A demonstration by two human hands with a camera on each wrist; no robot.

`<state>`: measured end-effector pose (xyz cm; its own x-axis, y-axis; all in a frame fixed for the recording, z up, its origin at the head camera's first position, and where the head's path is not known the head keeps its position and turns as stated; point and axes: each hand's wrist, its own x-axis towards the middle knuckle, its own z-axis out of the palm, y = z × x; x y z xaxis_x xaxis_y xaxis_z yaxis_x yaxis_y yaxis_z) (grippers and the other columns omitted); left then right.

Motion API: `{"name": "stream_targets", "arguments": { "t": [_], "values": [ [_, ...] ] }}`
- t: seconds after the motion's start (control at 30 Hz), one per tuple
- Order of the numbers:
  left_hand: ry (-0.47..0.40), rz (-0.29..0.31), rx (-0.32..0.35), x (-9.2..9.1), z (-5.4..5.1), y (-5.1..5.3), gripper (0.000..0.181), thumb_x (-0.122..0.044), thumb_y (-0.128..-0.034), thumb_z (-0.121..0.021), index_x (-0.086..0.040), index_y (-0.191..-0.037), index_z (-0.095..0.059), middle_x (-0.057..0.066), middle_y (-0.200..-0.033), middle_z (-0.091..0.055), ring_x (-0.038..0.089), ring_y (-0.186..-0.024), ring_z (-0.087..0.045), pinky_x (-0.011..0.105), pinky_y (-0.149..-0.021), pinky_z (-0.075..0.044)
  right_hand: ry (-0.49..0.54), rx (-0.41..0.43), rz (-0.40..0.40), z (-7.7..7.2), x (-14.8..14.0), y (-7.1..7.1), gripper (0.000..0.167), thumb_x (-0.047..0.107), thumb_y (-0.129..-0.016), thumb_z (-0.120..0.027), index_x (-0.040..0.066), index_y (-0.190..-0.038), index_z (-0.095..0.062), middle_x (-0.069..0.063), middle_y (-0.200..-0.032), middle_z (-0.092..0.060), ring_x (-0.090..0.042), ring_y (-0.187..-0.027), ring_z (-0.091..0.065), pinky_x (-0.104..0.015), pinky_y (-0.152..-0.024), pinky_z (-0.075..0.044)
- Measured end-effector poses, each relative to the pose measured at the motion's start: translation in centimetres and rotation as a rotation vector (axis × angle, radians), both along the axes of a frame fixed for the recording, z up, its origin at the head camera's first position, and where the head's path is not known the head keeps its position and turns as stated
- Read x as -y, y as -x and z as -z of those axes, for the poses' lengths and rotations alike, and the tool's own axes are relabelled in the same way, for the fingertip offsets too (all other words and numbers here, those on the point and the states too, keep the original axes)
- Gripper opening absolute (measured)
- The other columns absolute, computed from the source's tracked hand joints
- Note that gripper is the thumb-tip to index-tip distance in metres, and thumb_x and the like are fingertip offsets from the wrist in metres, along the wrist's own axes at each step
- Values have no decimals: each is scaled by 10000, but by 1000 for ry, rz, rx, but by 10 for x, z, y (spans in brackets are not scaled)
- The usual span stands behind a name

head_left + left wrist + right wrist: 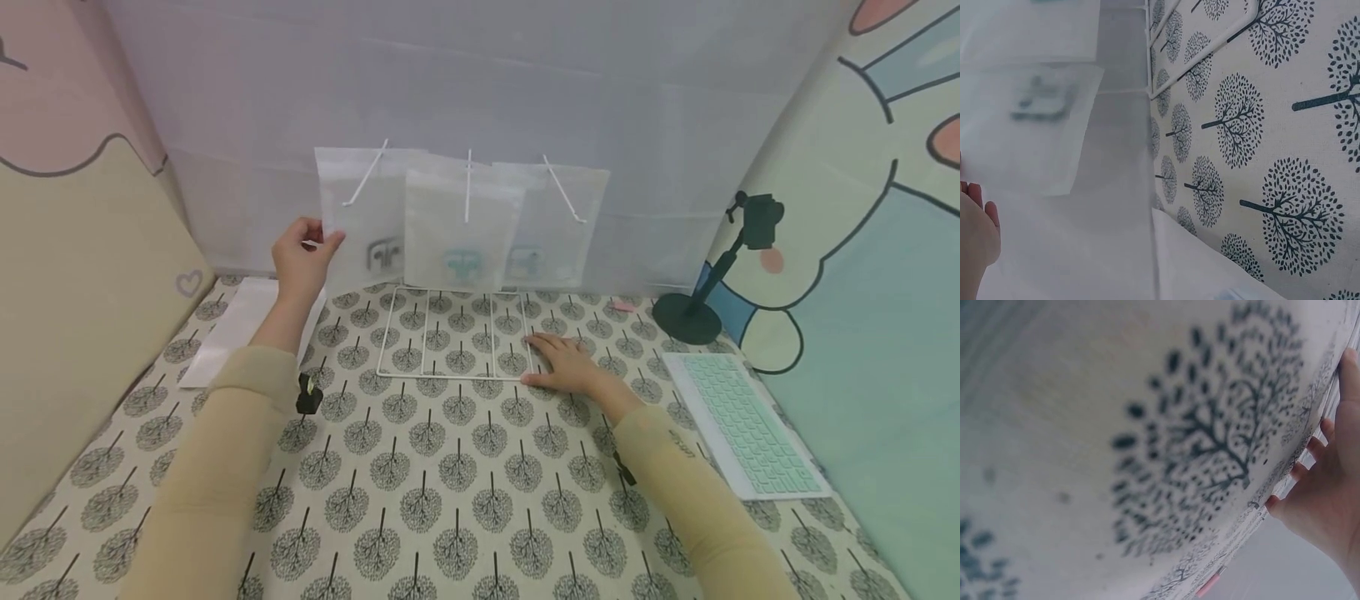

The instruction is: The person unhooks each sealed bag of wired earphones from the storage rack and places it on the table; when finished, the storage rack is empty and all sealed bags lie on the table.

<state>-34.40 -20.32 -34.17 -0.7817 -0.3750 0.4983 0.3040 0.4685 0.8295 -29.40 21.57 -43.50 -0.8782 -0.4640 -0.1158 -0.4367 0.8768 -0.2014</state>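
Three frosted translucent bags hang side by side from the hooks of a white wire display rack [453, 377]. The left bag [348, 187] shows a dark earphone shape inside. Bluish shapes show through the middle bag [457, 221] and the right bag [573, 192]. With thumb in front, my left hand [300, 258] pinches the left bag by its outer side edge. My right hand [562, 364] rests on the tablecloth at the right side of the rack's base, fingers extended and touching the wire. In the right wrist view, that hand [1325, 481] is seen only partly.
A white sheet or bag [232, 333] lies at the left, under my left forearm. To the right are a black stand [686, 317] and a white keyboard with mint keys [750, 425]. A small pink piece [623, 307] lies near the back wall.
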Motion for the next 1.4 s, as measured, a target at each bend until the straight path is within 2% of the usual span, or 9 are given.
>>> {"name": "stream_targets", "arguments": {
  "t": [0.13,0.3,0.53,0.8,1.07,1.27,1.4],
  "values": [
    [-33,-4,16,0,-1,-6,335,-335,-840,-708,-38,-976,-631,-145,-801,-534,21,-733,-458,169,-693,-388,2,4,4,0,1,1,845,583,-858,-566,155,-1504,-232,-146,-1551,-195,-447,-1371,-229,-672,-1075,-155],
    [-66,12,-3,2,-2,-13,267,-338,-837,-712,-95,-912,-629,-158,-775,-535,34,-717,-460,180,-656,-384,10,15,7,4,-1,5,847,599,-856,-555,163,-1505,-229,-136,-1557,-182,-439,-1381,-209,-674,-1079,-136],
    [-35,75,-36,2,-1,-26,201,-307,-851,-701,-124,-874,-620,-147,-732,-551,40,-666,-500,153,-613,-419,16,4,-11,7,-3,4,869,642,-850,-524,141,-1499,-236,-169,-1543,-198,-452,-1372,-219,-681,-1069,-150],
    [48,110,-72,-3,-12,-52,235,-256,-852,-697,-42,-903,-615,-145,-697,-545,35,-619,-496,125,-545,-413,19,9,-1,12,-8,7,896,670,-834,-514,161,-1507,-215,-148,-1554,-180,-441,-1381,-205,-673,-1081,-126],
    [84,105,-76,-3,-26,-81,196,-231,-847,-696,-57,-869,-609,-142,-668,-540,40,-607,-488,131,-529,-395,13,12,8,9,-7,5,877,633,-843,-540,164,-1509,-214,-146,-1554,-179,-443,-1378,-213,-671,-1079,-142],
    [66,93,-37,1,-32,-101,149,-228,-832,-718,-119,-843,-617,-159,-661,-546,39,-602,-477,131,-518,-386,13,-12,-12,5,-7,4,871,623,-851,-539,125,-1498,-235,-176,-1539,-204,-464,-1359,-238,-682,-1064,-168],
    [78,94,-7,4,-37,-113,152,-229,-833,-719,-117,-844,-617,-152,-654,-542,48,-594,-471,132,-495,-383,2,-2,-5,5,-6,4,867,619,-855,-537,139,-1504,-221,-164,-1547,-191,-460,-1364,-229,-677,-1069,-163]
  ]
}}
